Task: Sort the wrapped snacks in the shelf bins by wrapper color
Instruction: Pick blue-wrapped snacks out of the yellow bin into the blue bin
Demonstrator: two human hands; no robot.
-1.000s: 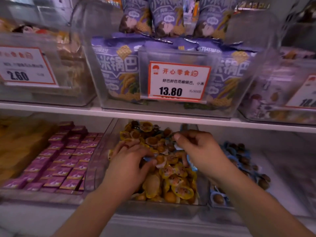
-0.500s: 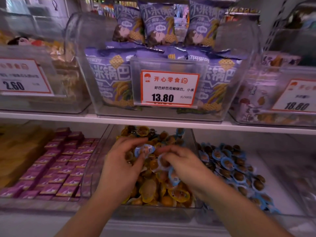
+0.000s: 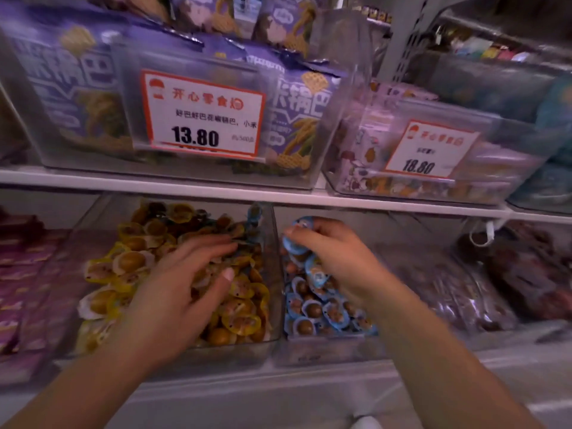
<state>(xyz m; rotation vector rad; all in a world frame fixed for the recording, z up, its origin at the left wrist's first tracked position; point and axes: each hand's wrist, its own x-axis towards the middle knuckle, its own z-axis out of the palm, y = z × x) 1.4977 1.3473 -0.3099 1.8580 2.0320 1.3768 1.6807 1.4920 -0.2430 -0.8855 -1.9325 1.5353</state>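
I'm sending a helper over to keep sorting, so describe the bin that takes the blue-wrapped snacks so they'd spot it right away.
Find the white shelf board under the 13.80 price card. Below it two clear bins sit side by side; take the right-hand bin, where the right hand holds blue-wrapped snacks. Its round snacks have blue wrappers, while the left-hand bin holds mostly yellow ones.

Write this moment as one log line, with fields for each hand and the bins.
left hand: open, on yellow-wrapped snacks | right hand: holds blue-wrapped snacks over blue bin | phase: dropping blue
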